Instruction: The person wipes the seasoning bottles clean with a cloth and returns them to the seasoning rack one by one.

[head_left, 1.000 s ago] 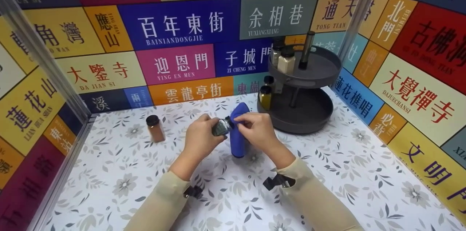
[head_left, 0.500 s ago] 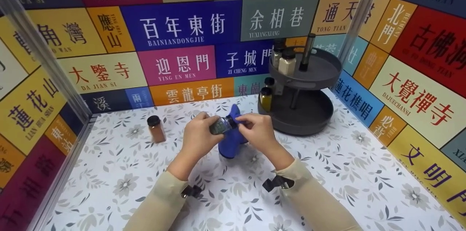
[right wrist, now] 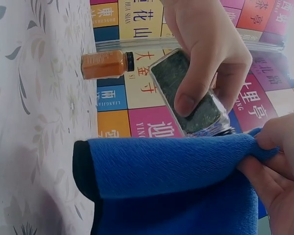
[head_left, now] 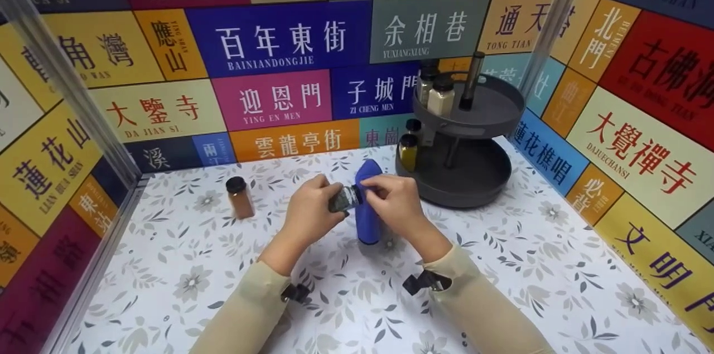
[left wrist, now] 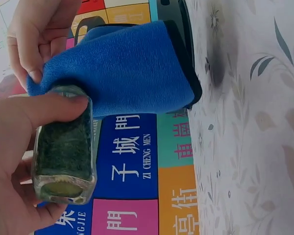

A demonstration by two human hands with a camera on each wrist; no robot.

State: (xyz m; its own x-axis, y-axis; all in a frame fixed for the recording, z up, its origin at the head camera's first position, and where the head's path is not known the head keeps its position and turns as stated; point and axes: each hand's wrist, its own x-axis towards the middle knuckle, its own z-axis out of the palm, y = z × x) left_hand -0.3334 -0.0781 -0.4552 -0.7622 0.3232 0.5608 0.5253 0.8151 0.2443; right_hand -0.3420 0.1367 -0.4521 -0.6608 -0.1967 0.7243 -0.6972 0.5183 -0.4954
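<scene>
My left hand (head_left: 312, 209) grips a glass jar of dark green flakes (head_left: 345, 198), tilted with its lid end toward the right hand; the thumb lies along the glass in the left wrist view. Between thumb and fingers my right hand (head_left: 397, 201) pinches a blue cloth (head_left: 368, 220), which hangs down with a dark edging. In the right wrist view the cloth (right wrist: 171, 166) lies against the neck end of the jar (right wrist: 188, 93), hiding most of the lid.
An orange-brown jar with a black lid (head_left: 240, 198) stands on the flowered table at left. At back right a dark two-tier round rack (head_left: 474, 198) holds several jars, among them a pale one (head_left: 440, 98) above and a yellow one (head_left: 408, 154) below. Printed walls surround the table.
The cloth's lower end swung left, then came back to hang straight below the right hand. The jar tipped and shifted slightly, moving a little right overall. The right hand still pinches the cloth.
</scene>
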